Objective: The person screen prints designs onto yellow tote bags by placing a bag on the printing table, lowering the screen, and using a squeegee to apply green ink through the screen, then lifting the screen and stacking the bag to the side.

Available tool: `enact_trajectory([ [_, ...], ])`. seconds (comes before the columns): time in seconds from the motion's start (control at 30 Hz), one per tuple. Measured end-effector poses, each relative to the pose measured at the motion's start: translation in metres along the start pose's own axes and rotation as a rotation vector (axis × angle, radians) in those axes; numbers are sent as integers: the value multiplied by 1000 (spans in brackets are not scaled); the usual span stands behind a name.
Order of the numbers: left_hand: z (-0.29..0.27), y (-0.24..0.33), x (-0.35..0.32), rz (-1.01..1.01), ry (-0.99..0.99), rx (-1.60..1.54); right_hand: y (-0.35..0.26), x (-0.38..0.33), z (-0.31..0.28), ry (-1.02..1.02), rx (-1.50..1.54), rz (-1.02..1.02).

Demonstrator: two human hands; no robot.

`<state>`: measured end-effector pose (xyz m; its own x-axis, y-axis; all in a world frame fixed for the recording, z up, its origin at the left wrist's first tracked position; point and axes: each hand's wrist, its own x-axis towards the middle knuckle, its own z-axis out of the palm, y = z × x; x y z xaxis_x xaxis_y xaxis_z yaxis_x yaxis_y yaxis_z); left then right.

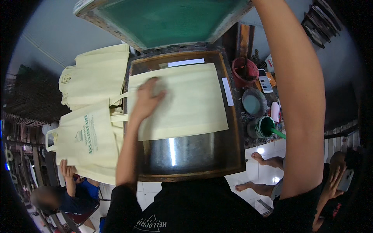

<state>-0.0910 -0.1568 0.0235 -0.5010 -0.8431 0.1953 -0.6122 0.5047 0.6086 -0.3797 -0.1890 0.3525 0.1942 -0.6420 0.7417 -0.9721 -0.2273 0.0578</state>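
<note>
the left hand point(147, 99), fingers together, is pressing flat on a cream tote bag point(182, 103) lying on the wood-framed worktop point(233, 155); the right hand is reaching out of view, above white floor tiles point(256, 151).

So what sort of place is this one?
Most likely a small screen-printing workshop: a raised green-mesh screen frame above a blank cream tote bag under the left hand, ink pots alongside, and a printed tote.

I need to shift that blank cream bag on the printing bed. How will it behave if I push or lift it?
The bag lies flat under the left hand, so it is probably thin, light cloth. Lifted, it would likely droop. Pushed on the smooth bed, it may slide or wrinkle.
</note>
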Motion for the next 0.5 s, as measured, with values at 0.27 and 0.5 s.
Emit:
enact_trajectory([
  [0.27, 164, 93, 99, -88, -422, 307, 1, 2, 4, -13, -18, -10],
  [0.5, 172, 99, 105, -125, -429, 361, -7, -2, 1, -41, 63, 69],
])
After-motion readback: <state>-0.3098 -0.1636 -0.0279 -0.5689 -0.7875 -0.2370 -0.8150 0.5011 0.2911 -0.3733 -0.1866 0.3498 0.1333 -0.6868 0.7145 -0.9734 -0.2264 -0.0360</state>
